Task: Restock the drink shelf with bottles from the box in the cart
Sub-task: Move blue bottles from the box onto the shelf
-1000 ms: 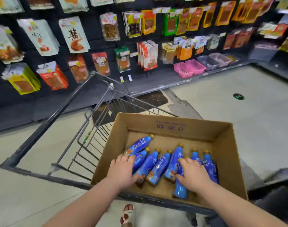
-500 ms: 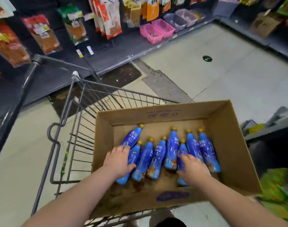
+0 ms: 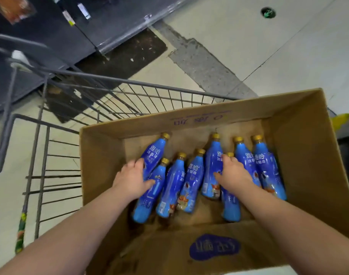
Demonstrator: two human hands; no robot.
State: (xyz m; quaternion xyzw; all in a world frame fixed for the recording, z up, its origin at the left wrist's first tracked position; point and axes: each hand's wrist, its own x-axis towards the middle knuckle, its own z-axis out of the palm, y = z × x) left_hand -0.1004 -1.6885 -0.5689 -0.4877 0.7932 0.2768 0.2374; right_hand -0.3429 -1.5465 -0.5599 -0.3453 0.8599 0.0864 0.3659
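Note:
An open cardboard box [image 3: 189, 120] sits in the wire cart [image 3: 130, 84]. Several blue bottles with gold caps lie flat on its bottom, caps pointing away from me. My left hand [image 3: 132, 180] is down on the two leftmost bottles; its fingers curl around the outer bottle [image 3: 153, 153] and its thumb presses on the one beside it [image 3: 148, 205]. My right hand [image 3: 234, 175] wraps a bottle [image 3: 231, 207] right of the middle, whose cap shows at my fingertips. Two more bottles [image 3: 266, 167] lie untouched to the right.
A dark shelf base [image 3: 90, 26] runs along the upper left behind the cart. The pale floor has a rough grey patch [image 3: 199, 60] and a round green marker [image 3: 268, 12]. Something yellow-green [image 3: 342, 120] shows past the box's right wall.
My view has tilted down and closer, so the snack shelves have left the frame. Both hands stay on the bottles; the right hand has slid up toward its bottle's cap.

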